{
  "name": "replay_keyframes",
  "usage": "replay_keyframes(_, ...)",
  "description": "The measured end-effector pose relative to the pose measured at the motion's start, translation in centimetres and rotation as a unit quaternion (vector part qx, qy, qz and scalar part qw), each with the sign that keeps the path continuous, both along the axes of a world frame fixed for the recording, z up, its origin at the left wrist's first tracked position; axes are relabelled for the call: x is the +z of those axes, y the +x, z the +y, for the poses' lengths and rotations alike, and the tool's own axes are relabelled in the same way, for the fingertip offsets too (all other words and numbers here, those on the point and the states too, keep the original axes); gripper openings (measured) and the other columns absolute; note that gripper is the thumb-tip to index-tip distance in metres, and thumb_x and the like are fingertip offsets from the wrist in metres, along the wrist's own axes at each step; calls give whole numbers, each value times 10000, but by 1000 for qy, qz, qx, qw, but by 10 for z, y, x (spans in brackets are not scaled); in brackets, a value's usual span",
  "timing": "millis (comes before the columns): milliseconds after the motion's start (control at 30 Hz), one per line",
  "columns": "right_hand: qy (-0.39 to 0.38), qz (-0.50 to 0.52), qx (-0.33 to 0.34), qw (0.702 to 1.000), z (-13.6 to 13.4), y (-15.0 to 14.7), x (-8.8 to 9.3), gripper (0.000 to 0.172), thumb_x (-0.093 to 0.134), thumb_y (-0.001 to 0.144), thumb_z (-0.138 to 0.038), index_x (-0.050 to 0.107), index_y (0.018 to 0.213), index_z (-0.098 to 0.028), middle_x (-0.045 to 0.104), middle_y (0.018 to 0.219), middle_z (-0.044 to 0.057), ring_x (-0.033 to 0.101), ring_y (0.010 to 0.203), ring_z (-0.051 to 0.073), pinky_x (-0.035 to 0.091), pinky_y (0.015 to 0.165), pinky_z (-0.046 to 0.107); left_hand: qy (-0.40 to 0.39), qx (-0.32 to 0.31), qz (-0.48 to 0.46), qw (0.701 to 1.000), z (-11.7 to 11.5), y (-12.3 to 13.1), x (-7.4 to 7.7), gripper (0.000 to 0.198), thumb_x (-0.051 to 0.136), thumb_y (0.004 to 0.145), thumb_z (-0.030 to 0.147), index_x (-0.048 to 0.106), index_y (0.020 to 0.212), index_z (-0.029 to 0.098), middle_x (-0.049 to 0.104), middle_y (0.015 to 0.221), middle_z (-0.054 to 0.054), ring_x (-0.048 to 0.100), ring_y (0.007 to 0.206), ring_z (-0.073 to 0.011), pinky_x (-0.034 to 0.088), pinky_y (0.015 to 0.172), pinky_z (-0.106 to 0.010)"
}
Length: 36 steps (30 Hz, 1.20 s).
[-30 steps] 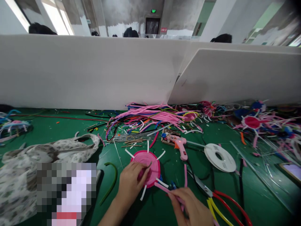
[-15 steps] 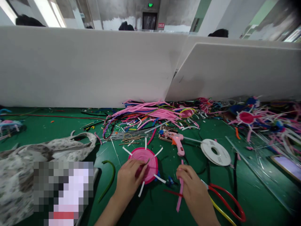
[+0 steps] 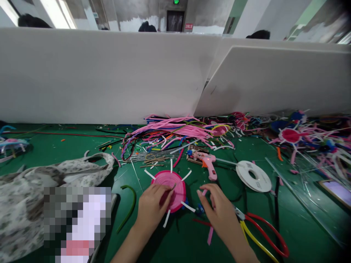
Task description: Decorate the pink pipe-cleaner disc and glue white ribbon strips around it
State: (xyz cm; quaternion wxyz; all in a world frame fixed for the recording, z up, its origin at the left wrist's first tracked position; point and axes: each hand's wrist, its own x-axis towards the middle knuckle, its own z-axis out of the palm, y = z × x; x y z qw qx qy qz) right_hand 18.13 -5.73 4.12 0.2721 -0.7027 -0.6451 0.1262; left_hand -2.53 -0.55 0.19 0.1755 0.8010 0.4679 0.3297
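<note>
A round pink coiled disc [image 3: 178, 186] with white strips sticking out round its edge lies at the middle front. Over its left part rests my left hand [image 3: 153, 206], thumb and fingers pinched on a small thin brownish piece [image 3: 173, 187]. To the right of the disc, my right hand [image 3: 218, 210] pinches the upper end of a pink strip [image 3: 210, 235], which passes behind the fingers and shows again below them. Small blue pieces [image 3: 200, 209] lie between the disc and my right hand, with a red strip [image 3: 201, 221] just below.
Beyond the hands are a pink glue gun [image 3: 208, 163], a white spool [image 3: 253, 176] and a heap of pink stems [image 3: 175, 129]. Pliers [image 3: 267, 233] with red and yellow handles lie right. Floral cloth [image 3: 68, 171] is left. A white partition [image 3: 109, 76] stands behind.
My right hand has shifted its hold on the pink strip, its thumb and forefinger now at the upper end. My left hand keeps its pinch over the disc. The view has moved slightly.
</note>
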Motion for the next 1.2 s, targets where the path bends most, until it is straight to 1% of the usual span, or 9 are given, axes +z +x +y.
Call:
replay_keyframes(133,-30,6,15,999,-4,0,-6,301,440,898,-456,539,1084,-242,582,1071,68,597,869,193,504,666,298,-1,-4,2,1000,0,0,0,130,529,871,272,642,920,230,714,881,-14,638,834,-182,495,773,-316)
replay_keyframes(300,-32,-2,-1,999,-5,2,-18,378,459,885,-476,539,1162,-231,598,1059,69,601,944,209,517,722,322,8,-5,2,1000,-1,0,-1,135,529,870,273,644,924,226,715,883,-18,637,838,-175,493,779,-306)
replay_keyframes(400,-29,-2,-1,1000,-6,3,-23,409,517,851,-486,537,1175,-238,603,1060,60,603,951,212,521,699,311,14,-1,1,1000,-1,1,-2,137,531,868,272,648,920,223,714,873,-23,639,825,-174,496,774,-302)
replay_keyframes(500,-21,-1,-6,1000,-7,2,-23,377,514,853,-478,557,1138,-236,604,1050,59,606,928,209,516,652,297,12,1,0,1000,-1,1,-1,133,533,865,266,649,915,223,717,872,-24,643,822,-183,500,766,-309)
replay_keyframes(667,-15,3,-16,1000,-7,0,-22,341,511,855,-474,591,1068,-220,617,1012,65,616,875,209,513,650,301,2,0,0,1000,-1,0,0,133,533,866,275,643,925,230,717,892,-23,641,841,-196,500,771,-328)
replay_keyframes(800,-35,2,-7,999,-7,0,-21,395,459,884,-469,568,1160,-209,624,1048,83,623,849,206,517,647,304,-2,-5,-3,1000,-1,0,-2,124,533,868,270,634,931,235,715,900,-15,637,850,-195,495,776,-331)
replay_keyframes(967,-88,25,15,996,-8,1,-20,506,400,909,-479,418,1348,-227,625,1084,85,625,790,182,519,709,317,2,-5,-1,1000,0,0,-2,119,537,864,265,633,927,233,715,891,-18,637,840,-198,493,774,-334)
replay_keyframes(1067,-113,44,24,992,-8,1,-21,531,369,917,-493,392,1367,-211,627,1057,93,618,747,170,519,721,323,4,-4,1,1000,0,0,-2,119,539,862,258,634,928,231,716,891,-21,639,843,-201,493,776,-336)
replay_keyframes(1200,-117,57,41,991,-6,0,-23,526,368,916,-480,439,1335,-171,640,1007,103,619,773,188,530,704,331,5,-8,1,1000,0,0,-2,123,537,864,261,633,933,228,715,886,-23,639,835,-199,495,763,-330)
